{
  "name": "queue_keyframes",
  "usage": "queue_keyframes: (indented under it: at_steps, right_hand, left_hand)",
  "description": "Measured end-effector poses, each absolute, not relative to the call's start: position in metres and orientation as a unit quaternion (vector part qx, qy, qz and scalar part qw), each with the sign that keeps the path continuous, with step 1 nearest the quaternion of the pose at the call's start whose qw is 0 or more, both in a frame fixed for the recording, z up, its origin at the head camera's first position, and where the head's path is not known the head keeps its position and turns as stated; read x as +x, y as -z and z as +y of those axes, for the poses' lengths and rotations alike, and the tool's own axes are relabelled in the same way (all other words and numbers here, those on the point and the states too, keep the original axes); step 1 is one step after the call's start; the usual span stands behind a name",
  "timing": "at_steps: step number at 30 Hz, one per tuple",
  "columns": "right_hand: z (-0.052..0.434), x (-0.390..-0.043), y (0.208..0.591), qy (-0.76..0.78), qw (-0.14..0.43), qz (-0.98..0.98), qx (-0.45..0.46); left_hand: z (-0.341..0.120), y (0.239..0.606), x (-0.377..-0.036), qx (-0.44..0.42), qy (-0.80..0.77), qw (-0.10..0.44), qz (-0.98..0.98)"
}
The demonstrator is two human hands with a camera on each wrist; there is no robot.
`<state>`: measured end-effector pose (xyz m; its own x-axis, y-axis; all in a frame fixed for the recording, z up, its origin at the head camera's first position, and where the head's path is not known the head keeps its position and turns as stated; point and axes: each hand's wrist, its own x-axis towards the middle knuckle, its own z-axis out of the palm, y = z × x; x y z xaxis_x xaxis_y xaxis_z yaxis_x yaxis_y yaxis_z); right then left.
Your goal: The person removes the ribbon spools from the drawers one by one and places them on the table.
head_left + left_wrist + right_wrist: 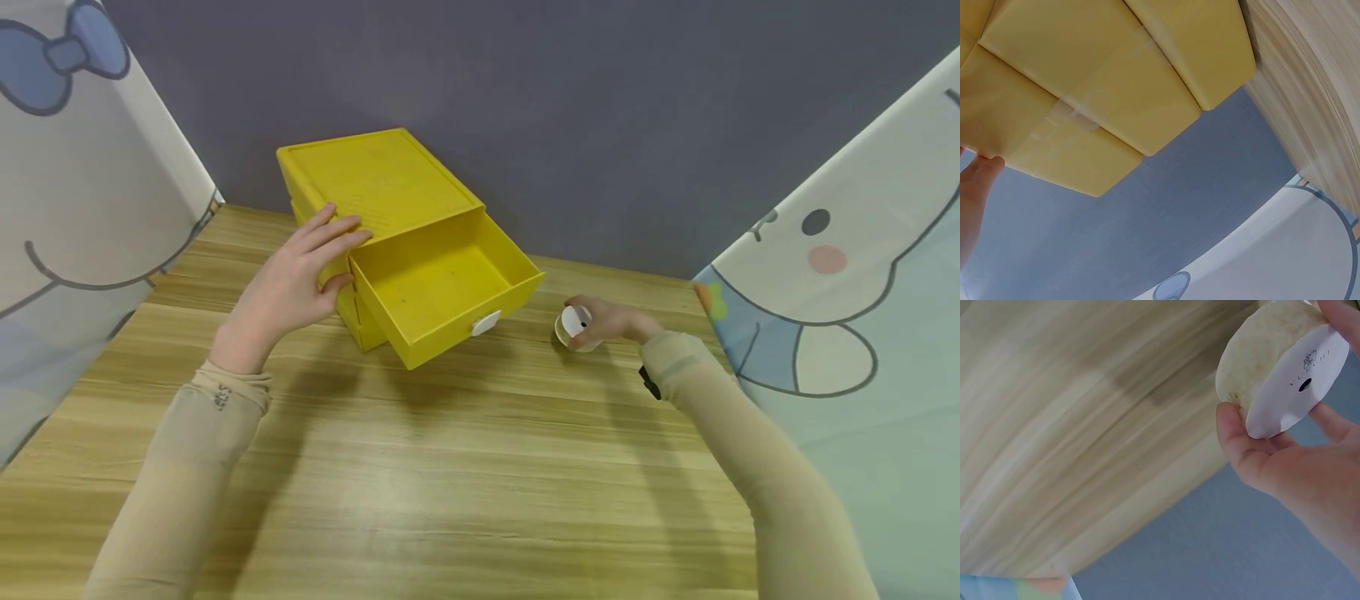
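A yellow drawer box stands on the wooden table, its top drawer pulled out with nothing visible inside. My left hand rests flat against the box's left side and top edge, fingers straight; the left wrist view shows the box from the side with a fingertip at its edge. To the right of the drawer my right hand grips a small cream spool with a white label. In the right wrist view the spool is pinched between thumb and fingers.
A grey wall runs behind the table. Cartoon-printed cloth panels stand at the left and right. Bare wooden tabletop stretches between my arms toward the near edge.
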<state>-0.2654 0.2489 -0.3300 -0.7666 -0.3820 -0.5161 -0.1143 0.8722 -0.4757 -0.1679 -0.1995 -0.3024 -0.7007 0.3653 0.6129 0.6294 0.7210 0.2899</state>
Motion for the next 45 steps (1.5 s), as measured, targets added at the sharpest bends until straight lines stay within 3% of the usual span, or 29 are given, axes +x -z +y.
queue_keyframes:
  at_steps: [45]
  right_hand:
    - [0.212,-0.268,0.366,0.186,0.294,0.925,-0.154]
  left_hand:
    - [-0.198,0.302,-0.167,-0.275,0.246,0.269,-0.890]
